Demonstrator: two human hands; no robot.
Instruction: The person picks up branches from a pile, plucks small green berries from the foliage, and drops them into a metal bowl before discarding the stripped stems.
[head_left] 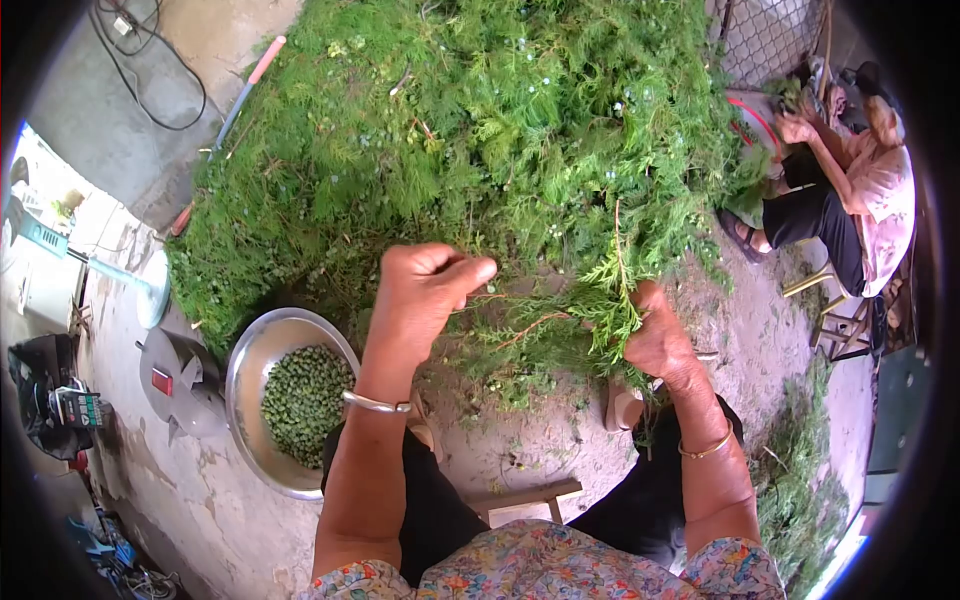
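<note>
My right hand [657, 338] is closed around a leafy green conifer sprig [608, 315], whose brown stems point left and upward. My left hand [432, 285], with a silver bangle at its wrist, is up to the left of the sprig. Its fingers are curled with thumb against them; whatever they hold, if anything, is hidden. Left of that forearm sits a metal bowl [243, 415] partly filled with small round green cones [305, 395]. Beyond both hands rises a big heap of conifer branches [450, 130] dotted with pale cones.
At the right a person [850, 190] sits on a stool, hands on greenery. A long-handled tool [235, 110] leans along the heap's left side. A grey metal cylinder [180, 385] with a red item on top stands beside the bowl. Stripped branches [800, 480] lie at lower right.
</note>
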